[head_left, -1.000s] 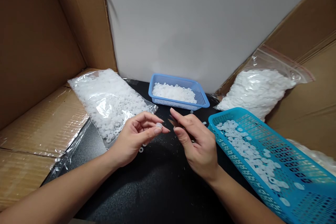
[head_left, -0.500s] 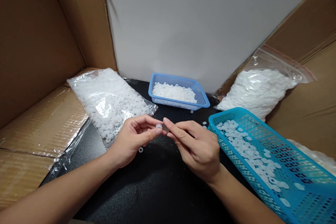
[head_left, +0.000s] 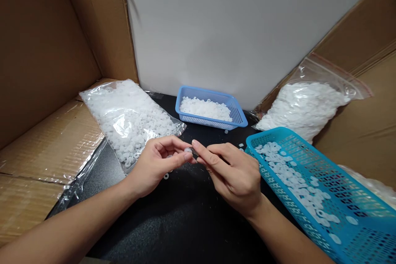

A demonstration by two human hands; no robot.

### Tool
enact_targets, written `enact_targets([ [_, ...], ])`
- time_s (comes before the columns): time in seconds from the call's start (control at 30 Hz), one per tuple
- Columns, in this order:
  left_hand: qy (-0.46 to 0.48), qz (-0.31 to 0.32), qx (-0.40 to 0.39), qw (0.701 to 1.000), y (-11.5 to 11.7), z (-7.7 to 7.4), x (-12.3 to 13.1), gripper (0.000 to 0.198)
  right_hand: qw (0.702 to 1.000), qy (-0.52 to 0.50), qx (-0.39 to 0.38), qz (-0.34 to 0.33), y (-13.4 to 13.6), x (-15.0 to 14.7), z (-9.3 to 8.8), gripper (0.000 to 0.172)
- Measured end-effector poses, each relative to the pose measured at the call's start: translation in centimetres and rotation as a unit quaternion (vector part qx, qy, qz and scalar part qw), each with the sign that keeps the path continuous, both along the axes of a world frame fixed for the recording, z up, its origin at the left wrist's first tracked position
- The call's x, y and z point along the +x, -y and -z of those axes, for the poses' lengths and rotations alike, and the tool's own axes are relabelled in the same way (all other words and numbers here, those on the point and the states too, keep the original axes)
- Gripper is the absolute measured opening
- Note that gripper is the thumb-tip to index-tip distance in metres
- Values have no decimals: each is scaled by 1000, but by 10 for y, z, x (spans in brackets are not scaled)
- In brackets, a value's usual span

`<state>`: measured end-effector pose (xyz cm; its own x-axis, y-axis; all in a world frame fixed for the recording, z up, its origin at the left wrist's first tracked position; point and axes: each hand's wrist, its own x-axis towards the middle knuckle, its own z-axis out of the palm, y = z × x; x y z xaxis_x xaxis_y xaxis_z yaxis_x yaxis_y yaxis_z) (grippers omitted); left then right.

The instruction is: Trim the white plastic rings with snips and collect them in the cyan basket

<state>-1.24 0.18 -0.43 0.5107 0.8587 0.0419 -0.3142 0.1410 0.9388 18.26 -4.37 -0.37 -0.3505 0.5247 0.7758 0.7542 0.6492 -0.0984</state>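
L hand (head_left: 161, 161) pinches small white pc (head_left: 188, 150) b/w thumb & fingers; R hand (head_left: 233, 173) clamped on thin dark tool (head_left: 194, 154), mostly hidden, tip right by pc, contact unclear. Work on this pc looks mid-way, not finished. Near L hand: loose ring (head_left: 166, 176) on black table (head_left: 185, 222). To R: teal basket (head_left: 368, 214), discs over part of floor. Beyond: blue basket (head_left: 208, 121) w/ ring heap, clear bag (head_left: 133, 111) full of rings, zip bag (head_left: 305, 105) packed white. Prob. lots left; can't tell which are done.
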Motion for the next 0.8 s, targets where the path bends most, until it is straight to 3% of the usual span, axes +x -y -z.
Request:
enact_targets([
  [0.17, 22, 22, -2, 1000, 1, -1, 0, 7, 1000, 4, 6, -4, 0, 0, -2, 36],
  [0.8, 48, 20, -16, 999, 1, -1, 1, 7, 1000, -21, 1, -12, 1, -2, -1, 34],
])
